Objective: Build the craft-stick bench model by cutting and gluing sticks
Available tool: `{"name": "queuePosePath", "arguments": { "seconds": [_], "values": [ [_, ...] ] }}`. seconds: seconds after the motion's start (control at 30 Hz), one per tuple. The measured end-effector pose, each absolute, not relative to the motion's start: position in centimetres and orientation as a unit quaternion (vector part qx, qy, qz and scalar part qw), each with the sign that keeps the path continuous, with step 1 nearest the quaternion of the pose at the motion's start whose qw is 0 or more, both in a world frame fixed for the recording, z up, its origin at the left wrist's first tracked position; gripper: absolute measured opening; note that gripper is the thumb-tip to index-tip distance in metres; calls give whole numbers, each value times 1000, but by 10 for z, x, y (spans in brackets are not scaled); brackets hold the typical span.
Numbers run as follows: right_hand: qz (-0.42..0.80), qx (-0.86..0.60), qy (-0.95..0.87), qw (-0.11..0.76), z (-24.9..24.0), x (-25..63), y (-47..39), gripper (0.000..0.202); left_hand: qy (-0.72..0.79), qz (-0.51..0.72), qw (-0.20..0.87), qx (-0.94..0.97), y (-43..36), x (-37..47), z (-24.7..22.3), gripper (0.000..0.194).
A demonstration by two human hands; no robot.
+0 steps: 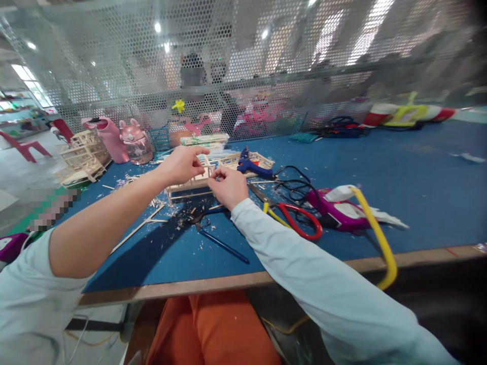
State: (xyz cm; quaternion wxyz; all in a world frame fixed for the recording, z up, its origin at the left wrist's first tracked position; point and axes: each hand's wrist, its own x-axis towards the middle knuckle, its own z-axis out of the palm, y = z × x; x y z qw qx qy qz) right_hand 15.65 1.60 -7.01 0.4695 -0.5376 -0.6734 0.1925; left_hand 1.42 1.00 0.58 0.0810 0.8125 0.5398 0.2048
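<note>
A small frame of pale wooden sticks [190, 189] stands on the blue table mat, partly hidden by both hands. My left hand [182, 165] is over its left and upper part, the index finger stretched out to the right and the other fingers curled. At its right end, my right hand [229, 186] has thumb and fingertips pinched together; what they hold is too small to make out. A blue glue gun [253, 166] lies just behind, on another stick structure [266, 161]. Dark-handled pliers [222, 246] rest in front among wood scraps.
Red-handled scissors [304, 223], black cables and a purple-white tool [346, 210] with a yellow strap lie right. A pink bottle [112, 141], a jar [136, 144] and stick models [85, 157] stand back left. Metal mesh [266, 76] rises behind; a person is beyond it.
</note>
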Motion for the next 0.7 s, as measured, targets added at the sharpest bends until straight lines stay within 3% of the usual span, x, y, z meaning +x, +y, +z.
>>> {"name": "queuePosePath", "arguments": {
  "seconds": [0.3, 0.53, 0.7],
  "values": [
    [169, -553, -669, 466, -74, 158, 19, 1, 539, 189, 66, 818, 10, 19, 9, 58],
    [157, -545, -708, 421, -72, 155, 11, 22, 539, 169, 56, 823, 9, 20, 12, 60],
    [118, -530, -743, 390, -72, 154, 6, 27, 534, 169, 58, 826, 10, 18, 13, 61]
  ]
}}
